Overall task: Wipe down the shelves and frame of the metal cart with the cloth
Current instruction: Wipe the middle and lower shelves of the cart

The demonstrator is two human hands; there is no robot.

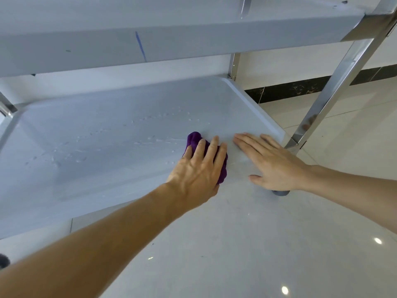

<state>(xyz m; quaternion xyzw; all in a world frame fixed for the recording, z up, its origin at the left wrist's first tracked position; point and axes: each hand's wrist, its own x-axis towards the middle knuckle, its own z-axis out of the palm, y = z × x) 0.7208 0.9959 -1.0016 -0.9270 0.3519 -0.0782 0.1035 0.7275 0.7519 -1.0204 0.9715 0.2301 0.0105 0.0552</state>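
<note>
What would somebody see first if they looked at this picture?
Probably the bright purple cloth, pressed flat on the pale lower shelf under the left hand. Right beside it, the right hand lies flat near the shelf's right edge. Little water drops dot the shelf to the left of the cloth.

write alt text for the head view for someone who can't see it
A person's left hand presses a purple cloth flat on the lower shelf of a metal cart, with water droplets beaded to its left. The right hand rests flat on the shelf's right edge, near a shiny frame post, under an upper shelf.
</note>
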